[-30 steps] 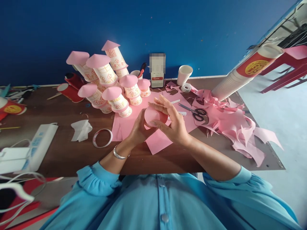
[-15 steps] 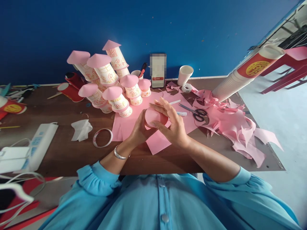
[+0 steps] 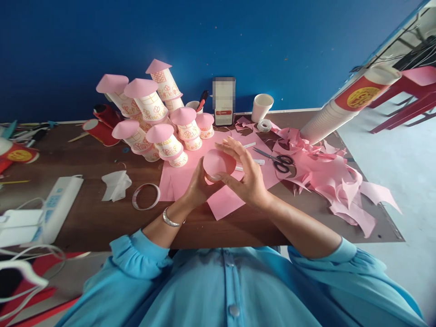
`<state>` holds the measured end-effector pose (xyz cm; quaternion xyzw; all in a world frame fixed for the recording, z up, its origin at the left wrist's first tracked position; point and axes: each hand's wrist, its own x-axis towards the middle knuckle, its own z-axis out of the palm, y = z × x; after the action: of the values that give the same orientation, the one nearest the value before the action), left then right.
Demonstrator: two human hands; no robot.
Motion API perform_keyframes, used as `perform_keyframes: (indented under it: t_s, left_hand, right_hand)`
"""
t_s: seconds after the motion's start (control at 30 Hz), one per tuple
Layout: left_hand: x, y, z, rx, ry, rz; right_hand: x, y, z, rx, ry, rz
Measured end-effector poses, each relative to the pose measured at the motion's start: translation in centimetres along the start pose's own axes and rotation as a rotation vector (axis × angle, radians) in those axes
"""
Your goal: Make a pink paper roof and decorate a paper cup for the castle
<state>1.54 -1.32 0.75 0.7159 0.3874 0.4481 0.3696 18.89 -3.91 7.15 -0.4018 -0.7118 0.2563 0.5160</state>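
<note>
Both my hands hold a pink paper cone (image 3: 218, 163) just above the table, over a pink paper sheet (image 3: 225, 200). My left hand (image 3: 196, 185) grips its left side from below. My right hand (image 3: 245, 175) curls around its right side, fingers spread over the rim. A stack of paper cups with pink cone tops (image 3: 156, 118) stands behind my hands to the left. Scissors (image 3: 277, 160) and a white glue stick (image 3: 257, 161) lie just right of my right hand.
Pink paper scraps (image 3: 337, 181) are piled at the right, beside a long tilted stack of cups (image 3: 344, 106). A white cup (image 3: 262, 106), tape roll (image 3: 264, 124) and phone (image 3: 223, 101) stand at the back. A tape ring (image 3: 146, 196), crumpled tissue (image 3: 116, 184) and power strip (image 3: 51, 206) lie left.
The pink cone has tilted slightly between my hands and now sits a little higher; my fingers have shifted around its rim. Nothing else on the table has moved.
</note>
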Motion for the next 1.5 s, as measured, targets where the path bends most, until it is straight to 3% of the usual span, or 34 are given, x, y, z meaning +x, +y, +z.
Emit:
perform_keyframes:
  t_s: [0.2,0.37,0.5,0.73,0.9,1.0,1.1,1.23,1.37,1.5]
  left_hand:
    - [-0.7,-0.7,-0.1,0.064,-0.02,0.01]
    - [-1.3,-1.0,0.3,0.108,-0.072,-0.001]
    - [-1.6,-1.0,0.2,0.257,-0.121,0.004]
    - [-2.1,-1.0,-0.8,0.464,-0.103,-0.026]
    - [-2.7,-0.1,-2.8,0.442,-0.199,-0.078]
    - [-3.1,0.4,-4.0,0.257,-0.183,-0.083]
    - [-3.3,1.0,-4.5,-0.008,-0.099,-0.201]
    - [-2.9,2.2,-4.2,-0.272,0.036,-0.475]
    - [-2.4,3.1,-3.8,-0.441,0.059,-0.747]
    - [-2.0,3.5,-3.3,-0.493,0.065,-0.84]
  right_hand:
    - [-0.8,0.9,-0.1,-0.025,-0.051,-0.022]
    - [-0.9,1.4,-1.4,0.086,0.032,0.01]
    - [-0.9,2.0,-2.0,0.12,0.069,0.053]
    - [-1.0,3.0,-1.9,0.044,0.057,0.085]
    - [-1.1,3.3,-1.8,-0.107,-0.037,0.075]
    - [-1.4,3.0,-1.6,-0.156,-0.074,0.083]
    - [-1.6,2.5,-1.7,-0.173,-0.083,0.196]
    - [-1.6,2.4,-2.1,-0.015,-0.127,0.479]
    - [-1.5,2.9,-1.8,0.277,-0.168,0.674]
    - [-1.6,3.2,-0.9,0.429,-0.198,0.749]
